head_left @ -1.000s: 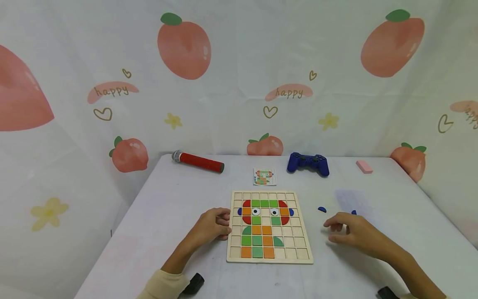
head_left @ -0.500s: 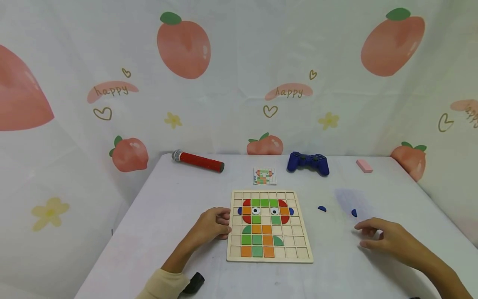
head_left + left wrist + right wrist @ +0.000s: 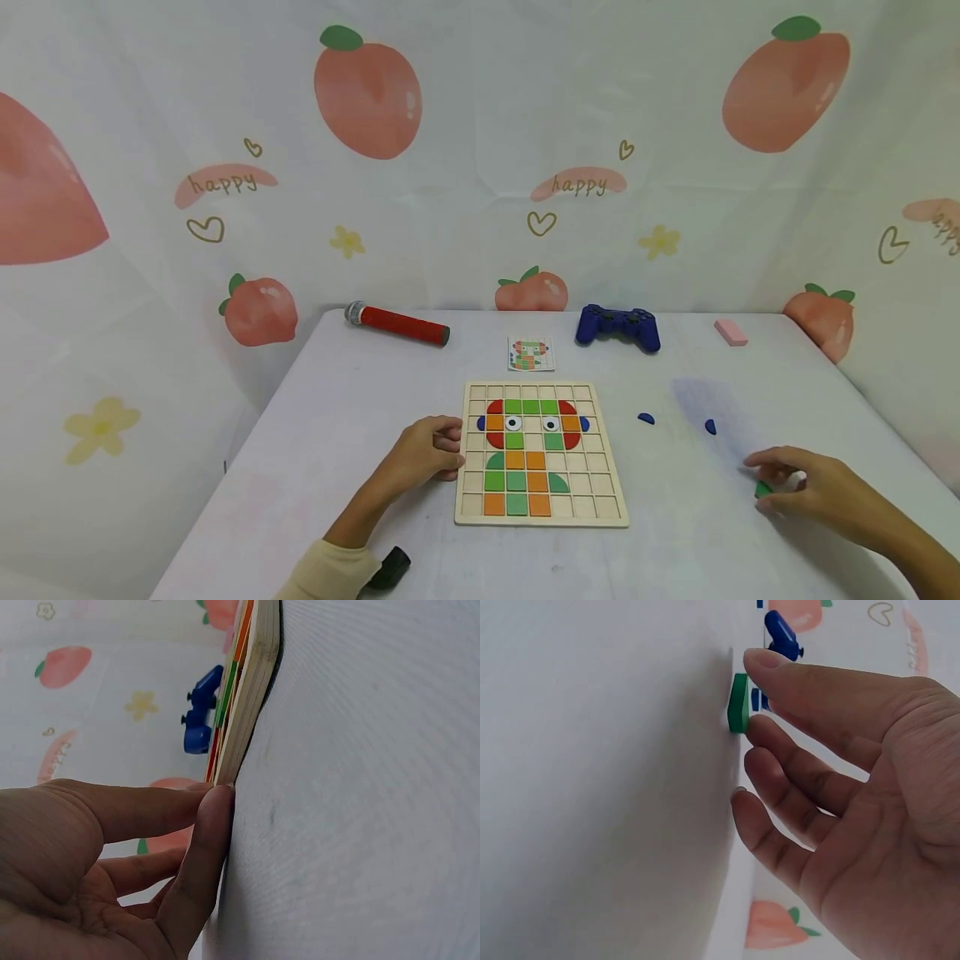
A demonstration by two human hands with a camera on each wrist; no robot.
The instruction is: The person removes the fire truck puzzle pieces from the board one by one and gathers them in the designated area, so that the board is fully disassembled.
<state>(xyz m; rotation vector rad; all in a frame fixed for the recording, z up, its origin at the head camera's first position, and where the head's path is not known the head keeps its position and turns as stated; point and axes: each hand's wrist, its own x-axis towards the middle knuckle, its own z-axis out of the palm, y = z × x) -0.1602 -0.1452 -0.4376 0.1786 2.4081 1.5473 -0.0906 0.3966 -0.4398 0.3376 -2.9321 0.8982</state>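
A wooden grid board (image 3: 585,510) lies on the table, bearing square and rounded coloured tiles that form a figure with two round eyes. My left hand (image 3: 426,450) pinches the board's left edge between thumb and finger, as the left wrist view also shows. At the right, my right hand (image 3: 813,492) is low over the table, relaxed fingers and thumb spread around a small green block (image 3: 738,703). In the head view the hand partly covers that block. Two blue half-round pieces (image 3: 646,418) lie between board and right hand.
Behind the board lies a small pattern card (image 3: 531,354) with a similar figure. Along the table's back are a red microphone (image 3: 401,325), a blue game controller (image 3: 618,328) and a pink block (image 3: 731,332). A peach-print cloth (image 3: 450,233) hangs behind.
My right hand has moved right, away from the board and past the blue pieces, to the green block. The left hand has stayed at the board's edge.
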